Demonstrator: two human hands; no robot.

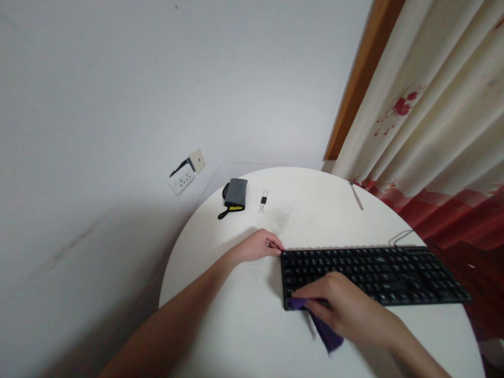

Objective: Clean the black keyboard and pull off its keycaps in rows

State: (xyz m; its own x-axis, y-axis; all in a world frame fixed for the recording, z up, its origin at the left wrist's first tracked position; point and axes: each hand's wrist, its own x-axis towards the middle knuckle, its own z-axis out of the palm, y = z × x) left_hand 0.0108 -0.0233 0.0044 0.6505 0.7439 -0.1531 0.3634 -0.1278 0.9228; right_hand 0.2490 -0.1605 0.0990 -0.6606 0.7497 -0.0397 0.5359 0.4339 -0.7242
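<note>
A black keyboard [378, 273] lies on a round white table [244, 325]. My left hand [260, 245] rests at the keyboard's far left corner, fingers curled against its edge. My right hand [346, 307] is closed on a purple cloth [325, 328] and presses it on the keyboard's near left corner. The cloth's tail hangs out under my palm onto the table.
A grey and black pouch with a yellow strip [235, 195] and a small metal clip tool [263, 201] lie at the table's far side. A thin stick [356, 196] lies by the red-patterned curtain [433, 121]. A wall socket [185, 176] sits on the left wall.
</note>
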